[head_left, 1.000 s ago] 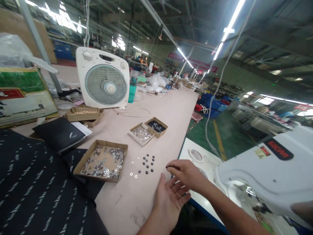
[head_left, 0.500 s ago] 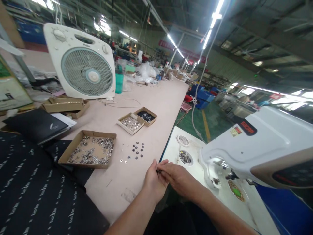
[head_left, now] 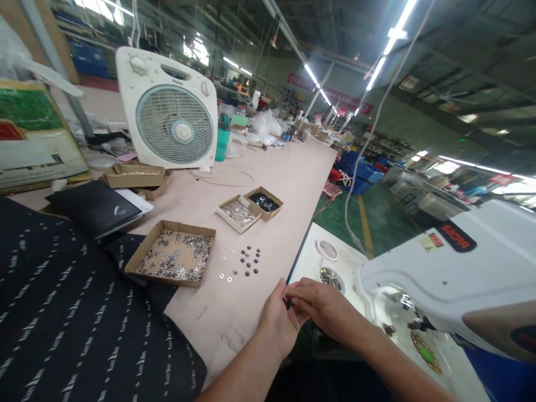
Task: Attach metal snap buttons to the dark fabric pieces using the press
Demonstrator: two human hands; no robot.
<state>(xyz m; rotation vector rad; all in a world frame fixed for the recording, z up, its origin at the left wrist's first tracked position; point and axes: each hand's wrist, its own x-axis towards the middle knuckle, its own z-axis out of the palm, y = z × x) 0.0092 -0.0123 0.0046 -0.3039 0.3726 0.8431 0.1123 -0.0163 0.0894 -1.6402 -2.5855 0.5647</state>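
Two hands meet by the counter (head_left: 293,190) edge: my right hand (head_left: 320,303) pinches a small dark piece (head_left: 287,302) in its fingers, my left hand (head_left: 277,324) curls against it, grip too hidden to tell. White lettering repeats down the black cloth (head_left: 92,301), and red marks the white machine (head_left: 419,268); neither reads clearly. Past us, dark studs (head_left: 248,265) lie beside a cardboard tray (head_left: 161,278) of metal rings. "Haier", says the fan (head_left: 183,132). Farther out, strip lights (head_left: 397,34) cross the workshop.

Pinkish table (head_left: 301,173) | box fan (head_left: 183,133) | cardboard tray (head_left: 188,228) | pale box (head_left: 228,223) | brown box (head_left: 274,211) | dark round pieces (head_left: 248,265) | pale rings (head_left: 229,279)
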